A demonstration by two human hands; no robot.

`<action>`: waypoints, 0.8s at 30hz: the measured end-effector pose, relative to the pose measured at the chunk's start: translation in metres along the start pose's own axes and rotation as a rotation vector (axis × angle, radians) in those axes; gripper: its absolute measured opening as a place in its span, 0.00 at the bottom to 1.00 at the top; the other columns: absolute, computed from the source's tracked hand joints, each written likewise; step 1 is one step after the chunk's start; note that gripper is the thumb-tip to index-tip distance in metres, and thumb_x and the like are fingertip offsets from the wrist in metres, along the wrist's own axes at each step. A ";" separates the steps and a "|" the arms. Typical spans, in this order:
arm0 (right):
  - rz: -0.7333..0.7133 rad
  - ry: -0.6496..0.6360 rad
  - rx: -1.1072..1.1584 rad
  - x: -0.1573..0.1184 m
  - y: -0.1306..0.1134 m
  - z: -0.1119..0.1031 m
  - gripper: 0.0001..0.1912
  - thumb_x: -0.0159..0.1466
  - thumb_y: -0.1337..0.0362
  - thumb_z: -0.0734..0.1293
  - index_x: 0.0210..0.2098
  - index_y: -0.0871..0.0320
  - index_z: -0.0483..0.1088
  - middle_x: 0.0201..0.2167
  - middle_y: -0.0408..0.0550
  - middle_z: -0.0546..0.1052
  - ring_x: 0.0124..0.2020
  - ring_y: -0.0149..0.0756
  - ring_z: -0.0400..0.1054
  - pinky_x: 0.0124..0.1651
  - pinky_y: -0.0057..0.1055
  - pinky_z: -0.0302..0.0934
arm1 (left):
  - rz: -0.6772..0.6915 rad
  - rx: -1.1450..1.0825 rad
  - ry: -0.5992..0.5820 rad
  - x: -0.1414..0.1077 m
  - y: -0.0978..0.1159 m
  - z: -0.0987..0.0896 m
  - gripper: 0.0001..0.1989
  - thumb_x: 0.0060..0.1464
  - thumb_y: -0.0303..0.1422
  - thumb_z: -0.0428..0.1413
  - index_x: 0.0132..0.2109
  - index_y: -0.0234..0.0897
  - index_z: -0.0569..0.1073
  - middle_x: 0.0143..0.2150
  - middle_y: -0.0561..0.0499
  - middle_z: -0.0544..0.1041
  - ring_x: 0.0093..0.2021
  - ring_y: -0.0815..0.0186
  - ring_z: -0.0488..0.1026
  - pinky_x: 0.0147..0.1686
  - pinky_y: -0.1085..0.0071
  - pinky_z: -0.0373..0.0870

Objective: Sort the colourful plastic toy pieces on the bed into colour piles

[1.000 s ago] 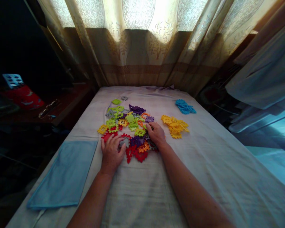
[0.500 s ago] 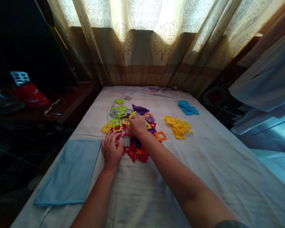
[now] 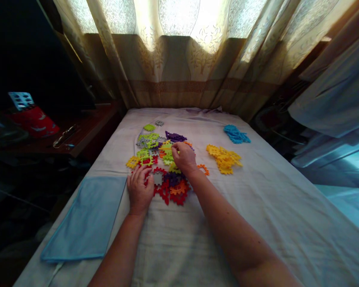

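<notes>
A mixed pile of notched plastic pieces in red, purple, green, grey, orange and yellow lies on the sheet. My left hand (image 3: 140,189) rests with fingers spread at the pile's left edge, beside a grey piece (image 3: 158,178) and red pieces. Over the pile's middle, my right hand (image 3: 184,157) pinches a yellow piece (image 3: 166,148), seen nearly edge-on above green pieces. To the right sits a heap of yellow pieces (image 3: 224,158), and behind it a heap of blue pieces (image 3: 236,134). Purple pieces (image 3: 175,137) are stacked at the pile's back.
A light blue cloth item (image 3: 86,219) with a cord lies left on the white sheet (image 3: 275,215). Curtains (image 3: 179,71) hang behind. A dark wooden table (image 3: 89,133) at left holds a red container (image 3: 36,121). Fabric hangs at right.
My right hand has lifted and moved slightly right, with the yellow piece now in its fingers. Green pieces beneath it have come into view. My left hand has barely moved.
</notes>
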State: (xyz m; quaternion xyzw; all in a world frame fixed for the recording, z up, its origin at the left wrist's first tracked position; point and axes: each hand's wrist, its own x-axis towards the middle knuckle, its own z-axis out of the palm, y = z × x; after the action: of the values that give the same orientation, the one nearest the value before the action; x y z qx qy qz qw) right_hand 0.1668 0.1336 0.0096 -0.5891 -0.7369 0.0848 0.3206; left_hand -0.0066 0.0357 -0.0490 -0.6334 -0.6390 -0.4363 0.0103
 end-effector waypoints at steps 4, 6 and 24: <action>0.279 0.150 0.201 -0.008 0.046 -0.024 0.15 0.65 0.60 0.57 0.39 0.57 0.74 0.32 0.47 0.79 0.34 0.38 0.70 0.40 0.31 0.61 | 0.009 0.003 -0.008 0.000 0.000 0.000 0.12 0.59 0.36 0.50 0.45 0.40 0.76 0.53 0.45 0.79 0.60 0.54 0.69 0.60 0.52 0.61; 0.376 0.235 0.189 -0.012 0.071 -0.038 0.16 0.63 0.60 0.58 0.39 0.59 0.74 0.33 0.50 0.79 0.34 0.39 0.71 0.40 0.32 0.62 | 0.011 0.002 -0.016 0.000 0.000 -0.001 0.12 0.59 0.36 0.49 0.45 0.41 0.75 0.53 0.45 0.78 0.60 0.54 0.69 0.60 0.52 0.62; 0.712 0.463 -0.180 -0.037 0.160 -0.085 0.19 0.63 0.59 0.58 0.41 0.59 0.77 0.39 0.57 0.78 0.40 0.44 0.69 0.43 0.38 0.62 | 0.043 0.005 -0.032 0.002 0.000 -0.003 0.13 0.58 0.36 0.49 0.44 0.40 0.75 0.51 0.43 0.79 0.56 0.52 0.72 0.59 0.51 0.63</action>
State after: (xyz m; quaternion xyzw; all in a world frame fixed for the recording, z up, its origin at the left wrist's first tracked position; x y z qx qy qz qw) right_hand 0.3495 0.1247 -0.0180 -0.8356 -0.4007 -0.0089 0.3756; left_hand -0.0083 0.0357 -0.0461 -0.6538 -0.6264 -0.4242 0.0112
